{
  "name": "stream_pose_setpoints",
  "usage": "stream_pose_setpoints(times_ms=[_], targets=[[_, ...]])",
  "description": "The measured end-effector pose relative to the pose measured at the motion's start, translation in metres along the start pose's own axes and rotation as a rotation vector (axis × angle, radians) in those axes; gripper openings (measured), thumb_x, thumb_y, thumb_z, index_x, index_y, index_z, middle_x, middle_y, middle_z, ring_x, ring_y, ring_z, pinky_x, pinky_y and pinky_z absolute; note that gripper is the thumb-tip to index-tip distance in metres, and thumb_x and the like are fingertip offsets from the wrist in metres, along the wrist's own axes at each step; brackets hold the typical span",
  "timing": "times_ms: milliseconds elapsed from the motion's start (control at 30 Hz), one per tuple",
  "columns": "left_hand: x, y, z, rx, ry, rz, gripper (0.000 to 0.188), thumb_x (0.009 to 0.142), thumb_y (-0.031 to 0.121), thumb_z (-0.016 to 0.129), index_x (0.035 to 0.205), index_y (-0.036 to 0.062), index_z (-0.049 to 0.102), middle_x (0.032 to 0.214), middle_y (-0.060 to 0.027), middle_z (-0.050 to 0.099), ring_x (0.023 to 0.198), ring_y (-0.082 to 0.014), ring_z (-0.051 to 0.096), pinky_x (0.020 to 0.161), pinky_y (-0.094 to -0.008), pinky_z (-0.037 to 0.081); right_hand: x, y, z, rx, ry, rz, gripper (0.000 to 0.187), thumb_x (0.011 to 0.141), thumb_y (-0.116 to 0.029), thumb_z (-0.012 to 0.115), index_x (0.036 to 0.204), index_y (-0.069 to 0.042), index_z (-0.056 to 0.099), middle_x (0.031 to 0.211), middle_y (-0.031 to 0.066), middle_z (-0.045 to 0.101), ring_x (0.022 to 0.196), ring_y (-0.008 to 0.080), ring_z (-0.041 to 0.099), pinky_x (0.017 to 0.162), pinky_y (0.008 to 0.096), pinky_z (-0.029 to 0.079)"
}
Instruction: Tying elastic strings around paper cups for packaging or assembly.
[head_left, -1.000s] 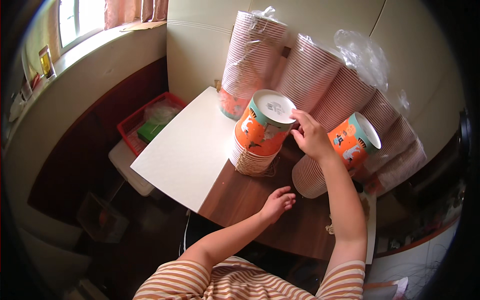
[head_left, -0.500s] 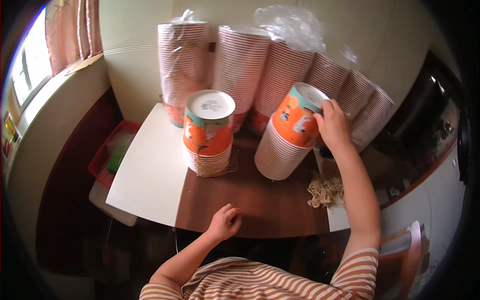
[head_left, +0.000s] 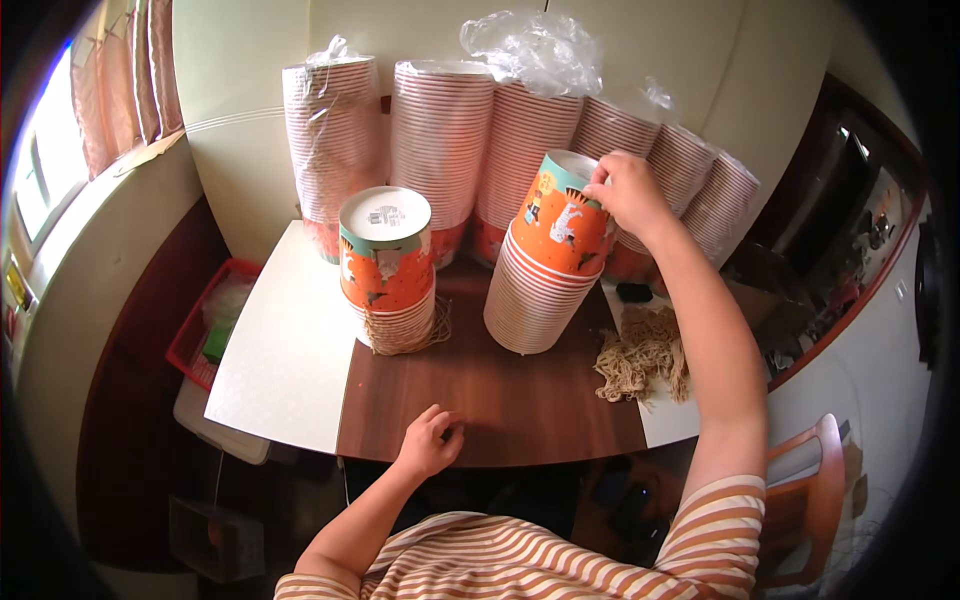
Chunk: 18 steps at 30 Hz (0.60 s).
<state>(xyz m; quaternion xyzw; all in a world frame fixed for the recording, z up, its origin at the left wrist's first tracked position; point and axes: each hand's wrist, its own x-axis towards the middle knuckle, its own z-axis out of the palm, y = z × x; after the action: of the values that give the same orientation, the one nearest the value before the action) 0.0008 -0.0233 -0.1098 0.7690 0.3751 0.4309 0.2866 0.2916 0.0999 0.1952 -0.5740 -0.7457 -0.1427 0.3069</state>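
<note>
Under the right hand (head_left: 628,190): orange printed paper cup w/ teal rim band (head_left: 562,215), sitting upside-down and tilted as top piece of a leaning nested stack of white ribbed paper cups (head_left: 535,300). Fingers closed on cup's upturned base rim, thumb side toward the stack, other fingertips over the far edge.

Left hand (head_left: 430,442) rests on dark wood-grain tabletop (head_left: 500,400) near its front edge, fingers loosely curled, holding nothing.

Left of the gripping fingers, well apart: second stack of orange printed cups w/ white base up (head_left: 386,265), bottom ringed by tan twine (head_left: 405,335). Below-right of them: loose heap of tan twine (head_left: 642,360). Behind fingers, vs. wall: tall plastic-wrapped columns of striped paper cups (head_left: 440,140).

Handling, my read: single cup v. light, thin-walled, crushes easily if pinched mid-wall. Stiffest points = rolled mouth rim and base ring, so base ring is a sound hold. Printed surface prob. slick-ish; nested cups may stick and drag the next one along. Stack leans, could topple if pulled sideways; lift along stack axis.
</note>
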Motion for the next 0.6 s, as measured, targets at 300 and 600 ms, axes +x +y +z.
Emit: stream_pose_setpoints(times_ms=[300,600], targets=[[0.003,-0.001,0.003,-0.008,-0.044,-0.028,0.015,0.077,0.008,0.062,0.091,0.0061,0.066,0.080,-0.0121,0.058,0.072,-0.0294,0.060,0.064,-0.0355,0.051,0.015,-0.014,-0.082,-0.010,0.253,0.095,0.017,0.079,-0.016,0.069,0.082,-0.002,0.060,0.082,0.0144,0.064,0.073,0.0289,0.063,0.066,0.0371,0.050],[0.008,-0.011,0.009,-0.687,0.079,-0.371,0.024,0.092,0.019,0.059,0.107,0.0006,0.061,0.093,-0.0066,0.063,0.080,-0.0136,0.060,0.070,-0.0260,0.049,-0.160,-0.041,-0.077,0.844,0.786,0.353,0.016,0.089,-0.022,0.063,0.091,-0.009,0.053,0.079,-0.0012,0.055,0.066,0.0078,0.053,0.056,0.0215,0.042]])
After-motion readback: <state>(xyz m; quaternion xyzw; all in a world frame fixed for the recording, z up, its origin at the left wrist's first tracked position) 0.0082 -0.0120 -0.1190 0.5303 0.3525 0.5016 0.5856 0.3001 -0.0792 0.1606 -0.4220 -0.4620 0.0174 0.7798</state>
